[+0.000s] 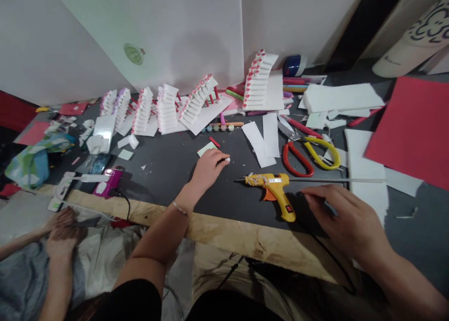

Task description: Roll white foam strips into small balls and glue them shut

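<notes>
My left hand point(209, 167) is over the dark table, thumb and fingers pinched on a small white piece point(228, 159). Just behind that hand lie a pale green paper square point(206, 149) and a short red stick point(214, 142). A yellow hot glue gun point(277, 185) rests on its side, nozzle pointing left, a long glue stick point(329, 180) reaching out of its back. To the right of its handle hovers my right hand point(345, 215), fingers loosely bent and slightly apart, with nothing visible in them. Red-and-yellow-handled scissors point(301, 148) lie behind the glue gun.
Small white stepped models point(196, 103) with red-tipped ends line the wall, one taller staircase point(259, 80) among them. White paper strips point(259, 141), red paper point(414, 129) and a white bottle point(414, 45) are about. At left, a co-worker's hands point(63, 229) are near a purple charger point(108, 182).
</notes>
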